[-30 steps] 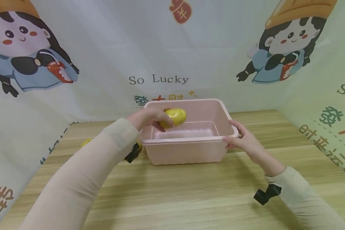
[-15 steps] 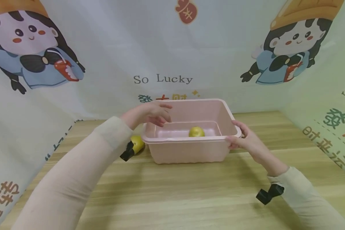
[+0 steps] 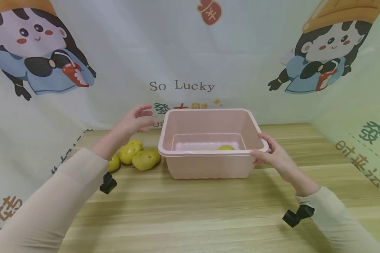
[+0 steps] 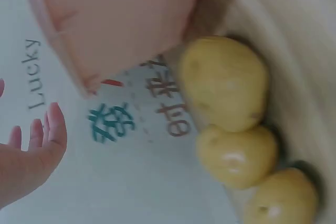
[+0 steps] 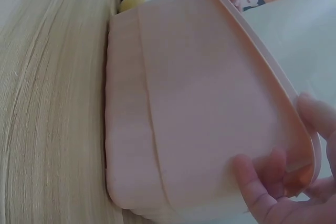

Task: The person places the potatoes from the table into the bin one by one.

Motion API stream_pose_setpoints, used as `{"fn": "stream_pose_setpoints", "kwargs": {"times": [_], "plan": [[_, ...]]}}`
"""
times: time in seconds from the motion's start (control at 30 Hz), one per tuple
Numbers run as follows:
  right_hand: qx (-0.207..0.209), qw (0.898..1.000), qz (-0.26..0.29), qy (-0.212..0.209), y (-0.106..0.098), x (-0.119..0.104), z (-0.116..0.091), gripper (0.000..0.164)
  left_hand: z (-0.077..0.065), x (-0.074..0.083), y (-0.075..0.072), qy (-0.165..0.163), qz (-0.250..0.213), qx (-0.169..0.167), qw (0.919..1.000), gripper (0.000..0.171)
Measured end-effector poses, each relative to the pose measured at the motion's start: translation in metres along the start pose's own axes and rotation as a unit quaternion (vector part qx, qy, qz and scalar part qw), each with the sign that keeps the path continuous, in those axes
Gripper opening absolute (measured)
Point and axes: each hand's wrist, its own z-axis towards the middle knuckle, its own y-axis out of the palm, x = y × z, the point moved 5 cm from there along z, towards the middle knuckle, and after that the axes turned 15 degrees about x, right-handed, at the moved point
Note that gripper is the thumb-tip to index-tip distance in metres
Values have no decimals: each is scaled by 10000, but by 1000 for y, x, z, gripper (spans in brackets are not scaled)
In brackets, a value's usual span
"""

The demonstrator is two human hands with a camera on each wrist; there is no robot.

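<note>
On the near side, wooden tabletop (image 3: 190, 211) stretches before the pink bin (image 3: 209, 167), its mouth upward, its long axis running left to right. The right hand (image 3: 277, 158) grips the rim's near right corner. Inside, one potato (image 3: 226, 148) shows its top. Just left, three potatoes (image 3: 146, 159) cluster, the closest lying lengthwise toward the bin. Beyond them hovers the left hand (image 3: 136, 121), fingers parted, before the printed backdrop (image 3: 240, 70).

The backdrop (image 3: 130, 52) reads "So Lucky" (image 3: 182, 85) and "發大财" (image 3: 181, 106) (partly hidden); at right, "时来运" (image 3: 356, 159).
</note>
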Motion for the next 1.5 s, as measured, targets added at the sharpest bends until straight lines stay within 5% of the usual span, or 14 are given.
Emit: {"fn": "stream_pose_setpoints", "kwargs": {"times": [0.27, 0.5, 0.93, 1.3, 1.5], "plan": [[56, 10000, -36, 68, -3, 3, 0, 76, -18, -70, -3, -261, 467, 156, 9984, 69], [11, 10000, -14, 49, -3, 3, 0, 75, -25, -101, 4, -110, 1082, 376, 9934, 71], [1, 10000, -26, 21, -1, 2, -1, 74, -22, -121, 16, 146, 1408, 339, 9894, 73], [14, 10000, -40, 79, -2, 3, 0, 73, -19, -129, 32, -269, 1409, 161, 9895, 84], [25, 10000, -21, -2, -3, 2, 0, 72, -17, -128, 36, -197, 1401, 193, 9898, 87]]}}
